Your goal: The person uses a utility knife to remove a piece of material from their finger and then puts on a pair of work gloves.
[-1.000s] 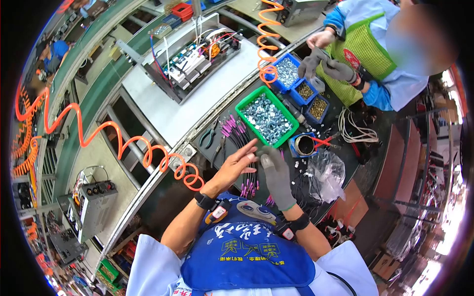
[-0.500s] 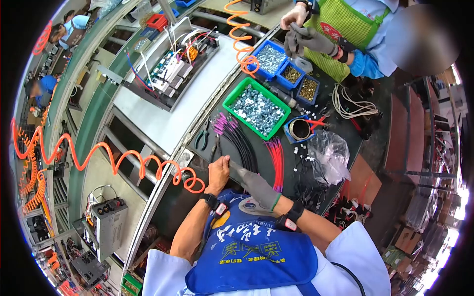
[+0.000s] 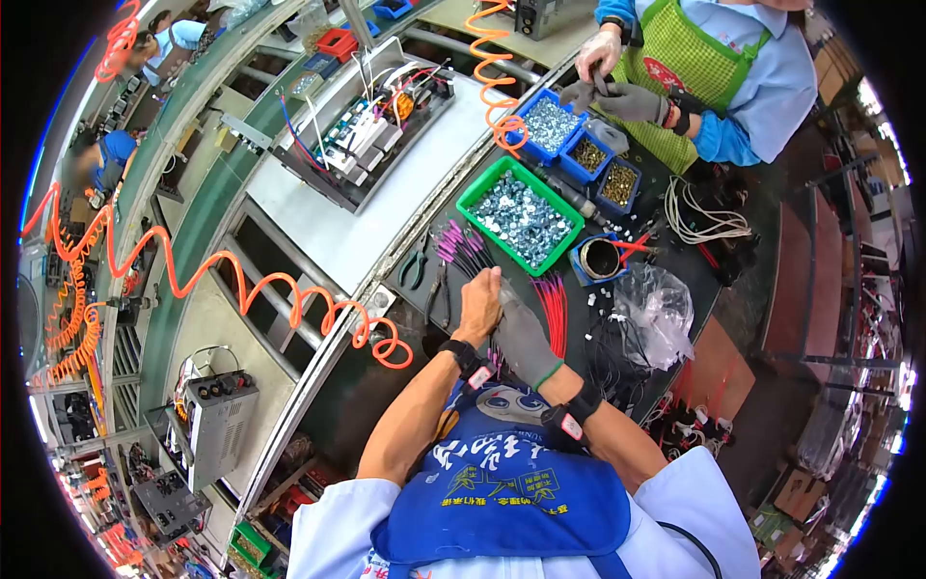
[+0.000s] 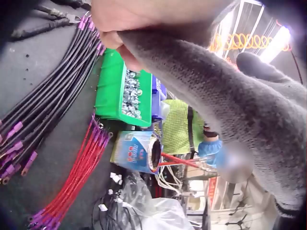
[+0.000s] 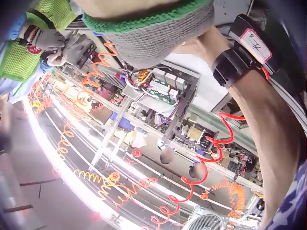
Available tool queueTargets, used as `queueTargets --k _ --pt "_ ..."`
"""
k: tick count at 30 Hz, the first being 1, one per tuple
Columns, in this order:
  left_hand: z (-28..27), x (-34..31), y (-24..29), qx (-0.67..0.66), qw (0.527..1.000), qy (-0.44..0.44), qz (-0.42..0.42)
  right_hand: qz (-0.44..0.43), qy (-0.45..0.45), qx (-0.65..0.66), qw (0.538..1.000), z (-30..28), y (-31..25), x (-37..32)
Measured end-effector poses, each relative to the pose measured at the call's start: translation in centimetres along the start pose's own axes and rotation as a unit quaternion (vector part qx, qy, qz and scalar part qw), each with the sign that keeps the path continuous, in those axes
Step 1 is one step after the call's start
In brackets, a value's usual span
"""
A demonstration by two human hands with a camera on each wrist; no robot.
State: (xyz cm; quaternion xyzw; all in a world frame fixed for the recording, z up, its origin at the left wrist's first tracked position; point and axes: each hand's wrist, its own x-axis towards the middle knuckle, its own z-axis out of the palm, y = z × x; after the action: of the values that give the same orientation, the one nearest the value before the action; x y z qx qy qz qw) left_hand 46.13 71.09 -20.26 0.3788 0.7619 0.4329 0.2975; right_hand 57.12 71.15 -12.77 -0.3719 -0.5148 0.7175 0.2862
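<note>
Left hand (image 3: pixel 479 304) and right hand (image 3: pixel 526 340) moved up one black wire bundle (image 3: pixel 470 259).

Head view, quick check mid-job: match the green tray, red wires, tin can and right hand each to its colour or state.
1. green tray
2. red wires
3. tin can
4. right hand

A. wears a grey glove
B. full of silvery parts
C. blue label, dark open mouth
D. loose bundle, purple ends

Pairs: 1-B, 2-D, 3-C, 4-A
</note>
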Motion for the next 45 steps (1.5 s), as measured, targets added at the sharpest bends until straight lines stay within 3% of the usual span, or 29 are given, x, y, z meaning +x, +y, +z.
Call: queueTargets --k 2,5,6,8,11,12,13,15,16,17,18,19,21,24,25,27,29,34,40,45 --pt "0.8 -0.2 0.3 0.039 0.999 0.005 0.023 0.044 -0.017 0.056 0.997 -0.8 -0.9 -0.7" --pt "1.2 1.2 -2.6 0.13 0.989 0.043 0.049 0.131 -0.115 0.21 0.962 -3.7 4.1 -0.8" --pt "0.8 1.7 -2.8 0.135 0.989 0.04 0.046 0.147 -0.112 0.268 0.946 -4.1 3.7 -1.8" --pt "0.3 2.1 -3.5 0.162 0.985 0.048 0.018 0.181 -0.105 0.246 0.946 -4.9 0.9 -4.9" --pt "-0.9 2.8 -6.4 0.172 0.984 0.04 -0.017 0.221 -0.11 0.023 0.969 -8.6 -6.2 -8.4" --pt "-1.5 3.3 -8.2 0.192 0.977 -0.066 -0.064 0.24 -0.123 -0.036 0.962 -10.2 -7.0 -8.7" --pt "-1.8 2.5 -7.0 0.224 0.972 -0.057 -0.034 0.258 -0.135 -0.095 0.952 -11.2 -7.5 -9.0" --pt "-2.5 1.5 -3.8 0.286 0.957 -0.035 0.036 0.149 -0.072 -0.205 0.965 -11.7 -7.0 -8.5" --pt "-3.2 1.5 -2.5 0.302 0.95 -0.074 0.011 0.107 -0.056 -0.262 0.957 -11.1 -8.0 -7.9" --pt "-4.0 0.8 -1.0 0.142 0.98 -0.137 0.003 0.068 -0.043 -0.316 0.945 -10.3 -8.6 -7.5" --pt "-4.9 0.3 0.7 -0.022 0.981 -0.195 -0.006 0.032 -0.021 -0.285 0.958 -9.3 -8.9 -6.8" --pt "-6.0 -0.4 2.5 -0.184 0.952 -0.245 -0.017 0.037 -0.023 -0.278 0.96 -8.2 -9.9 -6.0" --pt "-7.4 -3.1 7.3 -0.314 0.897 -0.309 0.028 0.043 -0.032 -0.264 0.963 -5.9 -12.2 -4.1" --pt "-8.1 -5.6 10.8 -0.425 0.836 -0.344 0.049 0.057 -0.047 -0.097 0.993 -2.9 -12.7 -2.2" --pt "-8.8 -6.3 12.0 -0.456 0.826 -0.33 0.0 0.08 -0.049 -0.037 0.995 -2.2 -12.8 -2.1" --pt "-8.8 -6.4 11.8 -0.443 0.849 -0.284 0.054 0.126 -0.054 0.082 0.987 -0.8 -13.4 -2.2" --pt "-9.7 -6.9 12.1 -0.384 0.88 -0.268 0.079 0.166 -0.06 0.098 0.979 0.6 -13.7 -2.4" --pt "-9.5 -7.5 11.3 -0.375 0.882 -0.27 0.089 0.191 -0.085 0.074 0.975 1.3 -13.5 -3.1" --pt "-8.8 -8.0 12.0 -0.459 0.84 -0.282 0.055 0.161 -0.072 0.106 0.978 1.2 -12.1 -3.5" --pt "-8.5 -8.0 12.3 -0.468 0.836 -0.279 0.067 0.167 -0.07 0.111 0.977 0.9 -12.0 -3.8"
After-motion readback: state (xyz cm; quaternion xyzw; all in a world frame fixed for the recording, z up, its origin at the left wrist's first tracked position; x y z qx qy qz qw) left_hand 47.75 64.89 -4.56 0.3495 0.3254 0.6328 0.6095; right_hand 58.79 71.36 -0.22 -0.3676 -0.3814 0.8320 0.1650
